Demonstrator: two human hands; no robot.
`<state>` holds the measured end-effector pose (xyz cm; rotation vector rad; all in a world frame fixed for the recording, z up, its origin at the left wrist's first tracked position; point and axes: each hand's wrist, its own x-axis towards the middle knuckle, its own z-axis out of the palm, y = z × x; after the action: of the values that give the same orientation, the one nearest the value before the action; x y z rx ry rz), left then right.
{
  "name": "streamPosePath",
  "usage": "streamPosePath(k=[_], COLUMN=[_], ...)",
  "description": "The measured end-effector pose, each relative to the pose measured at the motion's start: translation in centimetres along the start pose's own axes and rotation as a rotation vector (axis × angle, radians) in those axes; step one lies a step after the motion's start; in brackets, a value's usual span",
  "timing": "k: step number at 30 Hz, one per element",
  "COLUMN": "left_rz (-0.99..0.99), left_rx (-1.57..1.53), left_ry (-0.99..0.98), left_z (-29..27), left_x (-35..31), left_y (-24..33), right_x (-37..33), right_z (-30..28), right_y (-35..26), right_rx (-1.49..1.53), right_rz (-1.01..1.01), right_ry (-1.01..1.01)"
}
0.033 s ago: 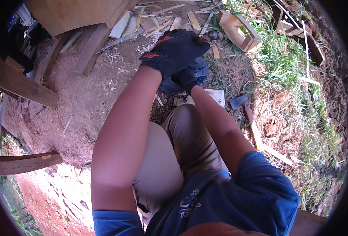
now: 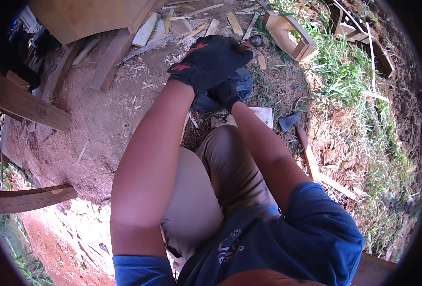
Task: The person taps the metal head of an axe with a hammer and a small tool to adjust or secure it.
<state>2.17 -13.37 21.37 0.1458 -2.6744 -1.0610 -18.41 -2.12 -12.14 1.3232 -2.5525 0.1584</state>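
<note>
My left hand point(image 2: 211, 62), in a black glove with red marks, is closed at the far middle of the view. From its fingers sticks out the round dark metal end point(image 2: 255, 41) of an object with a brownish part; its kind does not show. My right hand point(image 2: 226, 94), in a black glove too, lies just below and nearer to me. The left glove covers its fingers, so its grip is hidden. Dark blue crumpled material point(image 2: 243, 85) lies under and around both hands. A pale flat board point(image 2: 262, 116) is just nearer, in front of my knee.
A hatchet point(image 2: 289, 122) lies to the right on the ground. An angled wooden frame piece point(image 2: 305, 47) stands at the far right. Wood offcuts point(image 2: 145, 29) and shavings are scattered at the back. Curved timbers point(image 2: 32, 110) reach in from the left, and a large wooden panel point(image 2: 84, 16) overhangs the far left.
My left hand and the round metal end have shifted very slightly to the left. Nothing else has visibly moved.
</note>
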Motion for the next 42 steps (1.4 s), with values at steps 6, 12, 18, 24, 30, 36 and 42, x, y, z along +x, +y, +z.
streamPosePath(k=[6,12,18,24,30,36,42], left_rz=[0.199,-0.128,-0.179,-0.147,0.108,0.364,0.166], left_rx=[0.218,-0.107,-0.128,-0.019,-0.237,-0.402,-0.151], left_ry=[0.14,-0.122,-0.134,-0.137,-0.131,-0.079,-0.275], left_z=[3.8,2.2,3.5,4.1,5.3,8.6,14.8], left_x=[0.7,0.3,0.8,0.7,-0.1,-0.4,4.0], left_y=[-8.4,-2.1,-1.8,0.4,-0.3,0.6,4.4], right_x=[-7.9,-19.5,-25.2,-28.5,-23.3,-22.5,-21.5], right_z=[-7.7,-17.5,-20.3,-17.0,-26.2,-28.8,-31.8], right_y=[-1.1,6.6,7.5,8.5,1.2,2.2,3.7], right_rx=[1.201,1.264,1.645,1.663,1.64,1.453,1.509], right_rz=[0.658,1.09,1.12,0.719,0.805,0.786,0.753], right_ry=[0.118,0.201,0.145,0.204,0.285,0.451,0.53])
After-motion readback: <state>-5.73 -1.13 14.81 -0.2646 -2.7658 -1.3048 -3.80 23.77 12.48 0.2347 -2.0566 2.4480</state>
